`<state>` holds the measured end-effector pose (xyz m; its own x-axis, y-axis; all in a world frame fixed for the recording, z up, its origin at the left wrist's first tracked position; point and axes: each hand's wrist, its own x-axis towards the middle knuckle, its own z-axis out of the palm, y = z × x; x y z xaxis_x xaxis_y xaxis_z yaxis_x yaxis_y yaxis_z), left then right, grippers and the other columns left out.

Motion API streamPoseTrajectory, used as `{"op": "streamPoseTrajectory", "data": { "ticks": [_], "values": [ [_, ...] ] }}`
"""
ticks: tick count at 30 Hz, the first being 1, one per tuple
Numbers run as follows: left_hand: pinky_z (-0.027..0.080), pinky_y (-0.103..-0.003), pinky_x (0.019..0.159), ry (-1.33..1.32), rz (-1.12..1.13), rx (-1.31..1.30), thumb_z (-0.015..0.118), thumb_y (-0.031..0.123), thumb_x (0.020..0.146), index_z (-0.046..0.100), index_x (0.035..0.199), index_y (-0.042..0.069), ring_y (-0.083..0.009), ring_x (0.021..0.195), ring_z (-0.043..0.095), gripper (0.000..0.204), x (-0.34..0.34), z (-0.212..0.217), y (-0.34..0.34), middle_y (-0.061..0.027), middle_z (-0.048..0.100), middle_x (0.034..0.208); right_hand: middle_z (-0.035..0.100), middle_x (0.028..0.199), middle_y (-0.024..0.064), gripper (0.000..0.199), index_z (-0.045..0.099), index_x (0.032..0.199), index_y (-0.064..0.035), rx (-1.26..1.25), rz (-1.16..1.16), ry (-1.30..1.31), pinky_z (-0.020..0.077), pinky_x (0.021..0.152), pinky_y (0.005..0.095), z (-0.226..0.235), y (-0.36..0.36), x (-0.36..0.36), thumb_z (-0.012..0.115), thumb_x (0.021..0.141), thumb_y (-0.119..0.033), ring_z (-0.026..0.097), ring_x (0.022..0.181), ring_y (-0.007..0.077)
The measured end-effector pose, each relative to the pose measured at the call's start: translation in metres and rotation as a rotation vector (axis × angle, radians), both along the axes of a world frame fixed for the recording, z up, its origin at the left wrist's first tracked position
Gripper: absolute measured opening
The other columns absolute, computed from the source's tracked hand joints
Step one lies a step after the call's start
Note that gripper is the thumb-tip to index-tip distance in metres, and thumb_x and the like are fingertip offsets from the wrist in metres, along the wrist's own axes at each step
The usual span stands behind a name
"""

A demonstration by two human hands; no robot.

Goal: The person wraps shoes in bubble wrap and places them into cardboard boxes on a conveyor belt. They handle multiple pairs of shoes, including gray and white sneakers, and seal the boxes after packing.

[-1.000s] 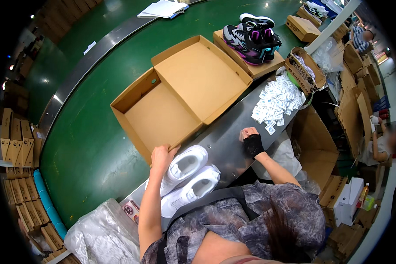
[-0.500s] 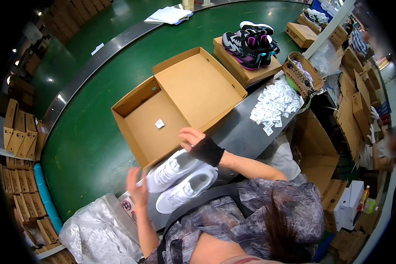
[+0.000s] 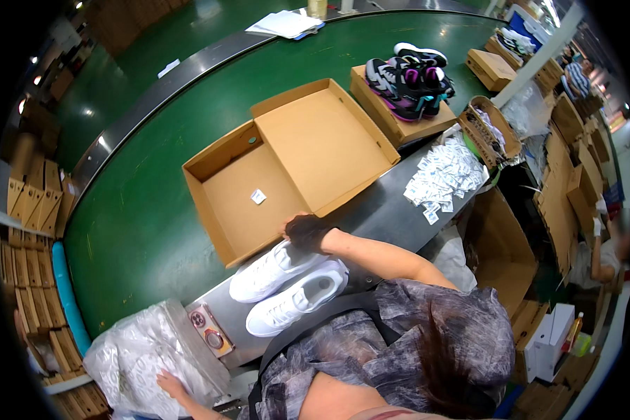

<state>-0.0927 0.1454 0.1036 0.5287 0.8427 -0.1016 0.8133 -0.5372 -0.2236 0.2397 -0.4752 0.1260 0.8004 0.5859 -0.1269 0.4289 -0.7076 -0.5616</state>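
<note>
Two white lace-up sneakers [image 3: 276, 308] lie side by side on the grey metal edge of the table, toes to the left. My right hand [image 3: 306, 231], in a black fingerless glove, is closed at the heel end of the farther sneaker [image 3: 262, 275]; part of its grip is hidden. My left hand [image 3: 171, 383] rests with fingers stretched out on a pile of translucent wrapping sheets [image 3: 143, 353] at the lower left. Just beyond the sneakers stands an opened brown shoebox [image 3: 217, 196], its lid folded back to the right. Inside lies one small white packet [image 3: 258, 197].
A phone [image 3: 211, 329] lies between the wrapping and the sneakers. To the right are heaped white packets [image 3: 444, 171] and a cut-down carton [image 3: 490, 133]. Black-and-purple sneakers [image 3: 406, 84] stand on a closed shoebox [image 3: 392, 126]. Papers [image 3: 285, 24] lie at the far edge.
My left hand has moved from beside the sneaker toes down to the wrapping sheets, uncovering the phone. My right hand has lowered and closed at the farther sneaker's heel.
</note>
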Motion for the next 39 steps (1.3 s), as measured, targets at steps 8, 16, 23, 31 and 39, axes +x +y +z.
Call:
{"op": "streamPoseTrajectory", "data": {
  "ticks": [8,16,23,31,39],
  "values": [
    [0.025,-0.053,0.099,-0.085,0.115,0.098,0.033,0.055,0.088,0.034,0.133,0.006,-0.0336,0.127,0.026,0.066,0.004,-0.032,-0.041,-0.0169,0.028,0.139,0.062,0.093,0.0178,0.023,0.063,0.093,-0.0046,0.025,0.184,0.041,0.045,0.082,0.039,-0.017,0.013,0.03,0.049,0.077,-0.013,0.058,0.093,0.0314],
    [0.015,-0.057,0.101,-0.235,0.238,0.06,0.025,0.052,0.09,0.027,0.138,0.015,-0.0288,0.133,0.014,0.06,0.025,0.012,-0.094,-0.0142,0.019,0.144,0.062,0.098,0.017,0.031,0.058,0.107,-0.0022,0.196,0.303,0.06,0.0449,0.084,0.0332,0.117,0.017,0.122,0.057,0.079,-0.014,0.059,0.094,0.0268],
    [0.014,-0.058,0.101,-0.223,0.255,0.047,0.026,0.052,0.091,0.026,0.138,0.015,-0.0292,0.133,0.015,0.06,0.026,0.009,-0.095,-0.014,0.018,0.144,0.065,0.094,0.0081,0.037,0.06,0.11,-0.0046,0.081,0.29,0.121,0.0451,0.081,0.0281,0.2,0.023,0.177,0.064,0.075,-0.016,0.059,0.085,0.014],
    [0.013,-0.057,0.101,-0.255,0.234,0.062,0.026,0.051,0.091,0.026,0.138,0.015,-0.0297,0.133,0.015,0.059,0.025,0.009,-0.1,-0.0147,0.018,0.144,0.064,0.098,0.0076,0.044,0.057,0.115,-0.0037,0.136,0.335,0.195,0.0433,0.085,0.0265,0.197,0.03,0.2,0.064,0.077,-0.025,0.059,0.089,0.0139],
    [0.012,-0.056,0.101,-0.265,0.23,0.056,0.026,0.052,0.091,0.026,0.138,0.015,-0.03,0.133,0.014,0.06,0.025,0.01,-0.101,-0.0148,0.017,0.144,0.064,0.099,0.0081,0.044,0.059,0.113,-0.0074,0.1,0.375,0.156,0.0432,0.085,0.0293,0.193,0.04,0.207,0.065,0.074,-0.025,0.058,0.09,0.0154]
  ]
}}
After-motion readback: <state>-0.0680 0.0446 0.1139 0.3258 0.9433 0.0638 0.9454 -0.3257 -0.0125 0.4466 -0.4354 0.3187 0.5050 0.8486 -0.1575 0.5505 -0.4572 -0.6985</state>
